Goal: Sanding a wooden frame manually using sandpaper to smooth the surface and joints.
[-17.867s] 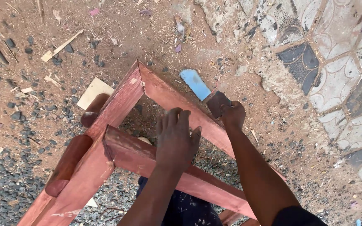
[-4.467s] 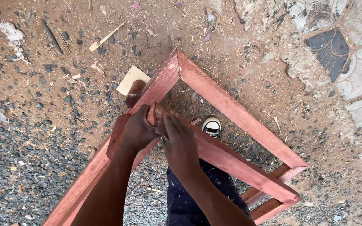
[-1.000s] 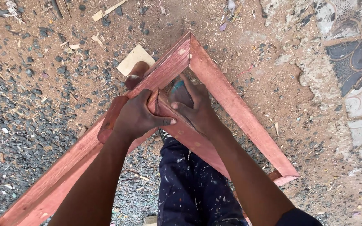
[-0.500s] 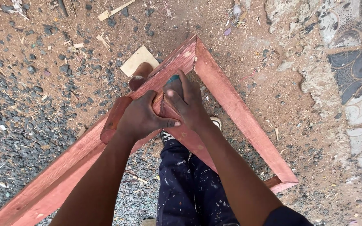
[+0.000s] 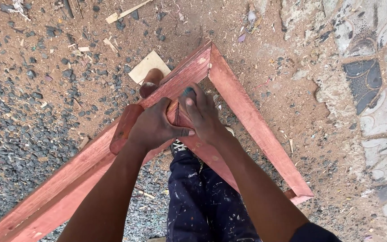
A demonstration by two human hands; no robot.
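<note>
Reddish wooden frame [image 5: 238,112] stands on gravel ground [image 5: 32,116], centre of view, its corner pointing far. Left hand [image 5: 157,125] wraps closed around the frame's near-left rail. Right hand [image 5: 202,114] presses a small dark-teal object [image 5: 188,92], mostly hidden, against the inner rail just beside it. Pale wood offcut [image 5: 148,66] lies far-left.

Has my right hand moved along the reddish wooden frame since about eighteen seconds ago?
Yes. The right hand has left the far rail, where it held a blue-bladed tool, and now presses a joint on the reddish wooden frame, touching the left hand.
</note>
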